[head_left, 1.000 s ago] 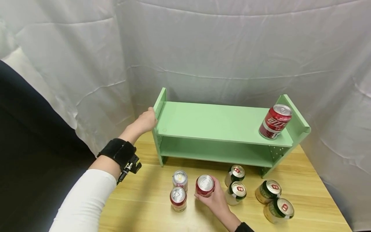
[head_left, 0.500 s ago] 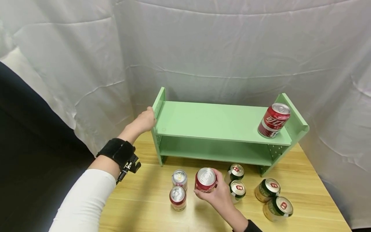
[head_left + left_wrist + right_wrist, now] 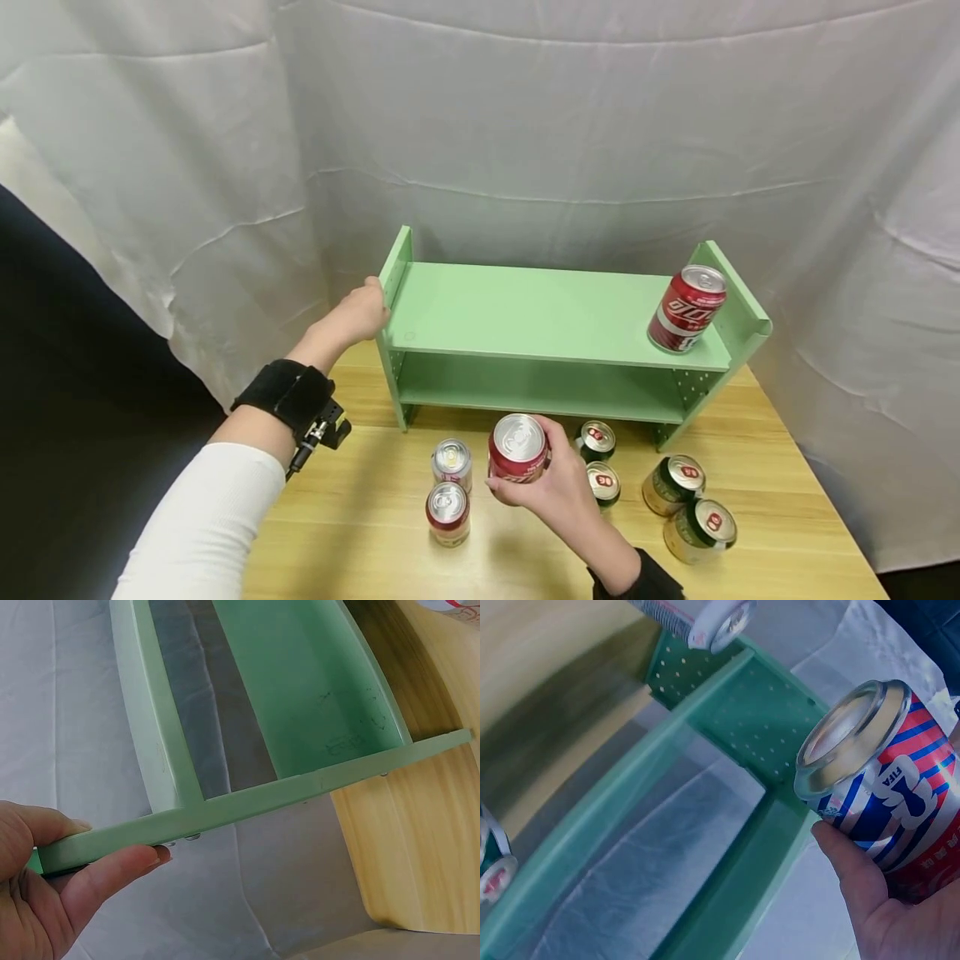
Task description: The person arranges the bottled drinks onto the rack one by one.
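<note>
Looks like mid-carry: holds red can in right hand, apparently clear of desk and in front of shelf. Lid up; "FIFA" legible on its side in right wrist view. Clamped round the can with thumb and fingers. Left hand well apart from right, pinching the shelf's left end panel between thumb and fingers; probably bracing it.

For the next move: seems to call for a firm grip, can upright, enough height to clear the upper tier's front edge, and room from neighbouring cans. Also a steady left hold against any nudge.

Counts. Cans in all: eight. In hand: one. On upper tier, near right end: one, top can, standing. On desk: six. Left of right hand, two: silver can behind red-topped can; cannot tell whether touching. Right of it: four green cans, in two pairs, nearer pair partly hidden by right hand. Shelf: one, two tiers. Wristbands: two, both black.
</note>
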Action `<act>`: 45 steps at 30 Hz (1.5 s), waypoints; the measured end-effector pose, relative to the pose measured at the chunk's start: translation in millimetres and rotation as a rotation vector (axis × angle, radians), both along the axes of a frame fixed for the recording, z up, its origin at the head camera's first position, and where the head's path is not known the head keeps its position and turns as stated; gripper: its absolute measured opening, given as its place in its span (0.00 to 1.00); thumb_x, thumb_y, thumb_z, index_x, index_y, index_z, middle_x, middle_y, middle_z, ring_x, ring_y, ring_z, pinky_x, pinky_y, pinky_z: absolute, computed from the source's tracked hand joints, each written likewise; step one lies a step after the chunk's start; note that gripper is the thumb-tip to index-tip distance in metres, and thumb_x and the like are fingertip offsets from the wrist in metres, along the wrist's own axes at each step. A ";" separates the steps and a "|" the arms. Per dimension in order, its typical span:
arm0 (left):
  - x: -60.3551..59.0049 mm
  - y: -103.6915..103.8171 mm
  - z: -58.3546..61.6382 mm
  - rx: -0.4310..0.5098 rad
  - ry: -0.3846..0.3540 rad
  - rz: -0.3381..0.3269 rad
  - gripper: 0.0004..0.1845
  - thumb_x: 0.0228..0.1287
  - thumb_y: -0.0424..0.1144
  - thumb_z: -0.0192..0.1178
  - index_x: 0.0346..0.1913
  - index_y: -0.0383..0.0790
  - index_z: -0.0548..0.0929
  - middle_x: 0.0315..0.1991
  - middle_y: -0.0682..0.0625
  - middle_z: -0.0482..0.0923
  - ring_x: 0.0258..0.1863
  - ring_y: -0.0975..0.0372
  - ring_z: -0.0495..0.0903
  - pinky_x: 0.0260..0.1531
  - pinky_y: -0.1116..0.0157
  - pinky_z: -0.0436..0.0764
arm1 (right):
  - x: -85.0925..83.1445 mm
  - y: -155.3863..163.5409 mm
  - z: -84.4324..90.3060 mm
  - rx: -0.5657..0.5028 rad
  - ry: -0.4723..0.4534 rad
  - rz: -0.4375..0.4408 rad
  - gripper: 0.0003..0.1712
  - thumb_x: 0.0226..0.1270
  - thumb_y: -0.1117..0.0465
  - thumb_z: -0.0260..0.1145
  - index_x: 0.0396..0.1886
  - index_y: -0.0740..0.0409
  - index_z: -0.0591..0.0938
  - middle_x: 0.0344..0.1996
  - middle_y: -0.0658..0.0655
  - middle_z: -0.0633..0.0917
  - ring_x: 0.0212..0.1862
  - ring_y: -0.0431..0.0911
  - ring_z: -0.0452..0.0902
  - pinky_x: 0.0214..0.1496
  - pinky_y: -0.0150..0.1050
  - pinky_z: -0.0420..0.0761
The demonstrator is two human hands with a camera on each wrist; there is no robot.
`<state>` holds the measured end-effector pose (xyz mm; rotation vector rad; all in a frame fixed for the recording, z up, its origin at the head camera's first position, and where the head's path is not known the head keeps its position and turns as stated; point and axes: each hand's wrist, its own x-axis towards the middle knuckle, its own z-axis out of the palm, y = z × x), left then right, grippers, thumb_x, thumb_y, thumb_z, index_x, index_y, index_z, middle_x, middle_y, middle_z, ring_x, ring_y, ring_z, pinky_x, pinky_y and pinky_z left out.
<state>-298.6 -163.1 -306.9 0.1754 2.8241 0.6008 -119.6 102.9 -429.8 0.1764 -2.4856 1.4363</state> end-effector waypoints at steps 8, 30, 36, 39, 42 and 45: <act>-1.3 1.3 -1.4 -0.016 -0.021 0.009 0.29 0.69 0.32 0.40 0.65 0.19 0.44 0.27 0.42 0.68 0.22 0.57 0.70 0.23 0.65 0.71 | -7.8 0.4 13.0 0.032 0.015 -0.007 0.47 0.31 0.56 0.83 0.56 0.59 0.71 0.42 0.58 0.83 0.43 0.49 0.81 0.41 0.42 0.81; 3.0 1.3 4.1 0.020 -0.033 0.008 0.27 0.67 0.30 0.39 0.63 0.18 0.47 0.27 0.42 0.68 0.21 0.57 0.69 0.22 0.65 0.71 | -33.5 20.3 58.0 0.060 0.113 -0.067 0.49 0.34 0.55 0.83 0.59 0.61 0.69 0.46 0.60 0.82 0.45 0.51 0.80 0.43 0.47 0.81; 5.4 -1.0 5.0 0.025 -0.030 0.024 0.27 0.65 0.29 0.39 0.63 0.17 0.46 0.27 0.40 0.69 0.21 0.57 0.70 0.23 0.65 0.73 | -46.0 30.3 69.0 0.061 0.082 -0.083 0.50 0.35 0.54 0.82 0.61 0.61 0.68 0.48 0.61 0.81 0.49 0.53 0.79 0.46 0.49 0.80; 5.6 -2.9 3.1 0.034 -0.034 0.030 0.27 0.65 0.28 0.39 0.63 0.17 0.47 0.28 0.40 0.69 0.21 0.57 0.70 0.23 0.65 0.73 | -51.3 36.2 74.0 0.063 0.071 -0.100 0.50 0.37 0.53 0.82 0.61 0.61 0.68 0.49 0.62 0.80 0.49 0.54 0.78 0.47 0.50 0.80; 3.9 -2.7 1.0 0.026 -0.022 0.022 0.28 0.66 0.29 0.39 0.64 0.17 0.46 0.28 0.41 0.68 0.21 0.57 0.69 0.22 0.66 0.72 | -55.0 44.6 80.1 0.049 0.064 -0.126 0.51 0.38 0.52 0.81 0.62 0.62 0.67 0.49 0.64 0.80 0.49 0.55 0.78 0.48 0.51 0.79; 0.3 -0.2 0.3 0.006 -0.014 0.007 0.30 0.68 0.30 0.39 0.66 0.17 0.43 0.28 0.41 0.68 0.22 0.57 0.69 0.23 0.66 0.71 | -58.7 55.0 86.5 0.021 0.072 -0.160 0.50 0.39 0.53 0.81 0.62 0.63 0.67 0.49 0.65 0.80 0.49 0.56 0.78 0.49 0.51 0.79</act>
